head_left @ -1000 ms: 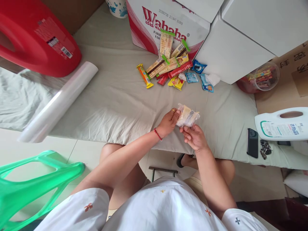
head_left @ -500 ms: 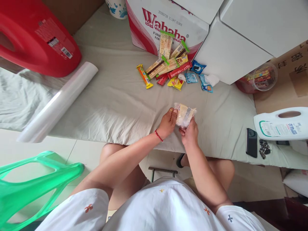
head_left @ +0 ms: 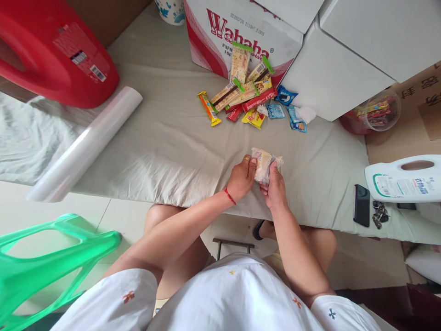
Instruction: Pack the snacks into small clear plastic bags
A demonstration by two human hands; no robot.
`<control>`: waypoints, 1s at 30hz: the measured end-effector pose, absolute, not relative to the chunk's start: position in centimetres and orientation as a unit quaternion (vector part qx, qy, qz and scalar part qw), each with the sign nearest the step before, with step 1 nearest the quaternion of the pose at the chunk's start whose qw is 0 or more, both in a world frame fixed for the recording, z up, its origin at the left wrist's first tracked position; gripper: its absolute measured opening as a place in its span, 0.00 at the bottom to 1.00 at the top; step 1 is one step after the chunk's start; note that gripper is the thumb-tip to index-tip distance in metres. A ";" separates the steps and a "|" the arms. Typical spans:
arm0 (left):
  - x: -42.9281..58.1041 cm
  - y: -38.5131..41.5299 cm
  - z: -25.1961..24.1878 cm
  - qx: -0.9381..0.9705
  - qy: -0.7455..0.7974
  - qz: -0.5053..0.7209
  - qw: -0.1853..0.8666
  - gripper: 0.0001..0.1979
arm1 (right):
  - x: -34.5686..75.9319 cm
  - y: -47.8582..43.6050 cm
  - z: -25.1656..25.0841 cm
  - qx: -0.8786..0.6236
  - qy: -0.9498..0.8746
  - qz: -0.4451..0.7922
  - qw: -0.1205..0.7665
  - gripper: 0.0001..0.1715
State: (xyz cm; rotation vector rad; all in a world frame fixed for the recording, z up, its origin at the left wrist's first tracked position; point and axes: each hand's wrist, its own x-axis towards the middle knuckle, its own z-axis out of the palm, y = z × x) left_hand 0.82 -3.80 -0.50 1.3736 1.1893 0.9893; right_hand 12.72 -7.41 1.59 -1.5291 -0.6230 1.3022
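Left hand (head_left: pixel 242 178) and right hand (head_left: pixel 276 187) are clamped on opposite sides of a clear-wrapped packet (head_left: pixel 263 166), thumbs on top, holding it over the pale sheet (head_left: pixel 165 151) near its front edge. Beyond them lies a pile of snacks (head_left: pixel 259 99), one bar leaning against the carton (head_left: pixel 213 50). Farther out, a film roll (head_left: pixel 86 145) and red jug (head_left: pixel 82 69) sit left, with a phone (head_left: pixel 361 205), keys (head_left: pixel 380 214) and a white bottle (head_left: pixel 386 185) right.

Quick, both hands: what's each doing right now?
Left hand: closed, gripping the plastic-wrapped packet by its left side.
Right hand: closed, gripping the same packet's right side.
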 end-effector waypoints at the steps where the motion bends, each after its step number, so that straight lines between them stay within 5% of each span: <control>1: 0.8 -3.8 -0.5 0.568 0.491 0.412 0.517 0.22 | 12.6 -7.5 1.4 -0.641 -0.254 0.532 0.492 0.40; 12: 0.9 -3.1 -1.3 0.478 0.444 0.403 0.642 0.22 | 13.3 -7.8 0.6 -0.614 -0.227 0.562 0.506 0.40; 15: -0.2 -2.3 -0.8 0.562 0.420 0.451 0.551 0.14 | 14.2 -7.9 1.3 -0.600 -0.173 0.610 0.487 0.37; 19: -1.6 -1.6 0.2 0.757 0.248 0.436 0.418 0.31 | 15.2 -8.7 2.4 -0.594 -0.131 0.658 0.444 0.36; 21: -1.8 -1.6 0.3 0.815 0.199 0.376 0.393 0.30 | 15.6 -9.2 2.6 -0.607 -0.144 0.662 0.415 0.36; 30: -1.2 -2.1 0.5 0.762 0.213 0.301 0.533 0.24 | 18.5 -10.8 3.6 -0.632 -0.445 0.457 0.440 0.43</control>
